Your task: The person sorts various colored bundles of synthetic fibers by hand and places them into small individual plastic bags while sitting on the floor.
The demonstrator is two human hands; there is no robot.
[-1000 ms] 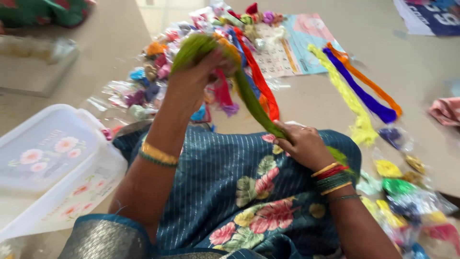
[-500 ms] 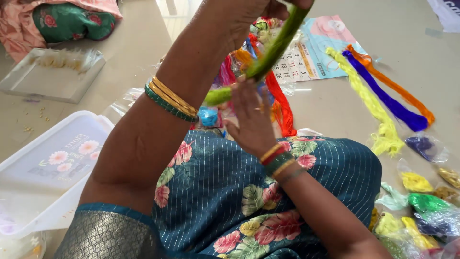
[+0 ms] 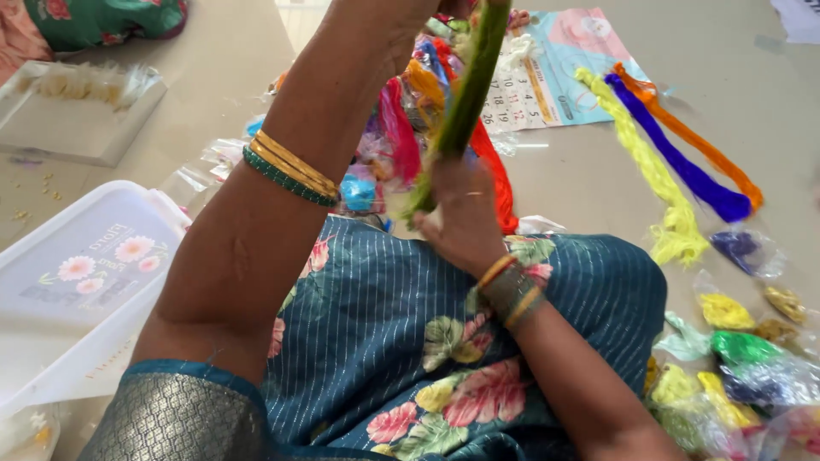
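A green thread skein (image 3: pixel 465 94) runs taut from the top edge down to my lap. My right hand (image 3: pixel 461 218), with bangles at the wrist, grips its lower end just above my blue flowered skirt (image 3: pixel 410 316). My left hand (image 3: pixel 376 51) is raised high at the skein's upper end, and its fingers are cut off by the top of the frame. Green and gold bangles (image 3: pixel 290 171) sit on that arm.
Behind the skein, a heap of coloured threads (image 3: pixel 401 119) and a red skein (image 3: pixel 495 179) lie on the floor. Yellow (image 3: pixel 653 179), blue (image 3: pixel 683 171) and orange (image 3: pixel 692 132) skeins lie at right beside a calendar sheet (image 3: pixel 555 77). Thread packets (image 3: pixel 743 350) are at lower right. A white flowered box (image 3: pixel 85 273) and a tray (image 3: pixel 77 119) are at left.
My left hand has lifted the skein's upper end higher, out of the frame. My right hand has moved from my right knee toward the middle, so the skein now stands nearly upright.
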